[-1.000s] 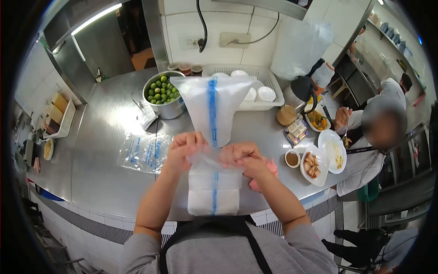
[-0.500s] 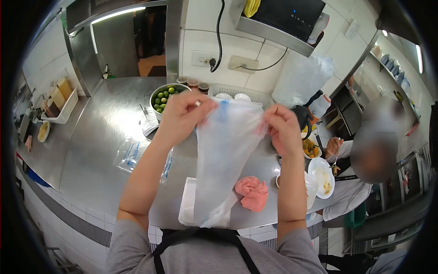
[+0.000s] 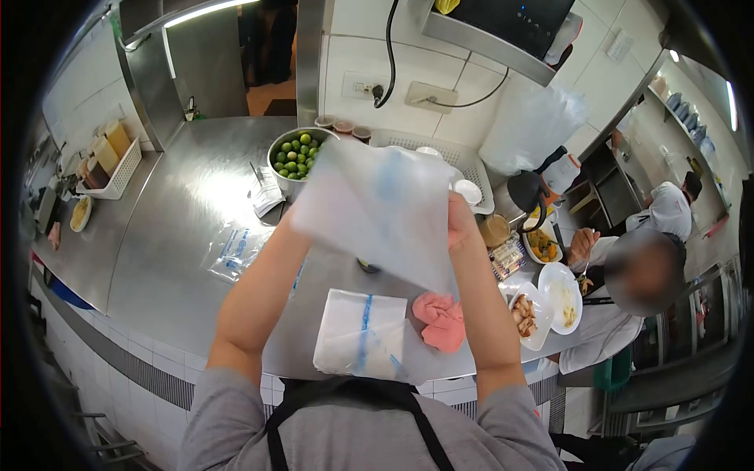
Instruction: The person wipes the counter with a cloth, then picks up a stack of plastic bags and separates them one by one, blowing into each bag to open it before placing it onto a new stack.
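A translucent white plastic bag with a blue print hangs in the air between my hands, blurred by motion. My right hand grips its right side with curled fingers. Most of my left hand is behind the bag at its left side, and its fingers do not show; the raised bag stays up there. Below, on the steel counter, lies a flat stack of white plastic bags with a blue stripe. A crumpled pink cloth lies to the right of the stack.
A bowl of green limes stands at the back. Clear printed plastic lies at left. Toward the right are a jug, food bowls and a plate. A seated person holds a utensil there; another person is farther back.
The bag has lifted off the stack and swung up, spreading out in front of my left hand. The stack beneath now shows fully. A person in white has appeared in the far right background.
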A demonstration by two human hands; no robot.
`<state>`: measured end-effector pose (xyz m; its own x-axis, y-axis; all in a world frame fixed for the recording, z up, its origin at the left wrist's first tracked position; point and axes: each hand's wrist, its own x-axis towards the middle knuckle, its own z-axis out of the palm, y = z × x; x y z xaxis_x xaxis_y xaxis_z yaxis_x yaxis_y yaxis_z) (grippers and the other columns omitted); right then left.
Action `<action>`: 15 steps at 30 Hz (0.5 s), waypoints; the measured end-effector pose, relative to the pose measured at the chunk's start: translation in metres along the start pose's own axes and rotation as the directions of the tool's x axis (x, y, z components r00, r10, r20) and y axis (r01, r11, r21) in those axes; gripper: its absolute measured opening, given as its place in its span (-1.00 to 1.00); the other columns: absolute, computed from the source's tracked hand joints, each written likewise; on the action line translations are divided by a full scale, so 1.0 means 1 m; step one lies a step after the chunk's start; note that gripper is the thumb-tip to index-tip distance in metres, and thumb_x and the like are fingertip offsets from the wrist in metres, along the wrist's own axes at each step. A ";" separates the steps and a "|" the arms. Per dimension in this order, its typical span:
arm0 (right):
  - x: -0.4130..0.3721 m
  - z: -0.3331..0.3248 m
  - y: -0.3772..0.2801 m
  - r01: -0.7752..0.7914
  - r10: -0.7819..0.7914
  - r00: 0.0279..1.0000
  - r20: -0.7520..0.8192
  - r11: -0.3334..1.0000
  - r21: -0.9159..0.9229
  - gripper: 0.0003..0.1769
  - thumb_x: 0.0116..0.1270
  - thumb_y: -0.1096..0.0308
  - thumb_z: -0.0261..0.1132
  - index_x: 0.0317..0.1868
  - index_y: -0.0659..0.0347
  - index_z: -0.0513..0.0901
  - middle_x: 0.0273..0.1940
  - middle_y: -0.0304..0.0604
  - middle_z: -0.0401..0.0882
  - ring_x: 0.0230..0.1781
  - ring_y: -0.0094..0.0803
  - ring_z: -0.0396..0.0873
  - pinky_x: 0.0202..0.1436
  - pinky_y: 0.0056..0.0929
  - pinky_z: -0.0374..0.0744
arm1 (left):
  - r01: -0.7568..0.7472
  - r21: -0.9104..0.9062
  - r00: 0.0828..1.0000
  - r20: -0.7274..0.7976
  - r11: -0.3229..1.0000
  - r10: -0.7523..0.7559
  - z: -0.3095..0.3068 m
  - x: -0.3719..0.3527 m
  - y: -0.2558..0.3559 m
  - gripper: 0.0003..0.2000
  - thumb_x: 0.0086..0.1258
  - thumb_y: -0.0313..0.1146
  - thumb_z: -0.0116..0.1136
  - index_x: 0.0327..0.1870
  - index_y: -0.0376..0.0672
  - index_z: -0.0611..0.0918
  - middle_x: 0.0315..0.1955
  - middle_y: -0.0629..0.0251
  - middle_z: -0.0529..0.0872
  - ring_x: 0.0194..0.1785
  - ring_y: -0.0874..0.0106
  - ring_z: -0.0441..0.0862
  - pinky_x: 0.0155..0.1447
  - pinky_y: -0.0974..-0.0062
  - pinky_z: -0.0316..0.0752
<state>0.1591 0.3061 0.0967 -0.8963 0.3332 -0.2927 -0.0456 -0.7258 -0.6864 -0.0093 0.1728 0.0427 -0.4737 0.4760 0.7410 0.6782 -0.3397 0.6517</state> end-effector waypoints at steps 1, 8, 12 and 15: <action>0.000 -0.005 0.012 0.133 -0.131 0.991 0.021 0.982 -0.132 -0.78 0.24 0.33 0.07 -0.23 0.29 0.54 -0.36 -0.20 0.60 -0.39 -0.47 0.59 -0.38 -0.50 0.60 | 0.543 -0.505 0.826 0.174 0.671 -0.537 -0.007 -0.001 -0.010 -0.88 0.29 -0.43 0.00 -0.23 -0.22 0.54 -0.46 0.34 0.59 -0.56 0.70 0.45 -0.66 0.83 0.29; 0.013 -0.071 0.062 -0.098 0.075 0.983 -0.167 0.986 -0.134 -0.86 0.24 0.28 0.11 -0.31 0.15 0.51 -0.32 -0.25 0.52 -0.42 -0.52 0.50 -0.38 -0.49 0.49 | 0.927 -0.369 0.172 0.586 -0.072 -0.792 -0.015 -0.046 -0.024 -0.85 0.26 -0.34 0.08 -0.25 -0.20 0.54 -0.51 0.46 0.53 -0.53 0.73 0.39 -0.60 0.85 0.25; 0.001 -0.058 0.061 -0.021 -0.164 0.905 -0.392 0.903 -0.429 -0.66 0.19 0.26 0.21 -0.04 0.16 0.45 -0.19 -0.20 0.49 -0.26 -0.45 0.52 -0.24 -0.42 0.50 | 0.914 -0.304 0.376 0.390 0.267 -0.841 -0.025 -0.054 -0.014 -0.68 0.18 -0.28 0.18 -0.08 -0.22 0.51 -0.30 0.37 0.58 -0.35 0.58 0.50 -0.26 0.61 0.44; -0.006 -0.026 0.072 0.676 -0.730 0.682 0.040 0.609 -0.415 -0.32 0.06 0.27 0.34 0.19 0.20 0.26 0.01 -0.10 0.37 -0.02 -0.32 0.44 -0.01 -0.33 0.44 | 0.432 -0.648 0.900 0.264 0.628 -0.346 -0.005 -0.034 0.020 -0.45 -0.02 -0.23 0.36 0.03 -0.20 0.47 -0.14 0.32 0.58 -0.11 0.45 0.52 -0.02 0.48 0.41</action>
<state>0.1725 0.2674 0.0317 -0.5957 0.7332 0.3280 -0.4509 0.0327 -0.8920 0.0175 0.1451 0.0311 -0.5130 0.7603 0.3984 -0.1427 -0.5333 0.8338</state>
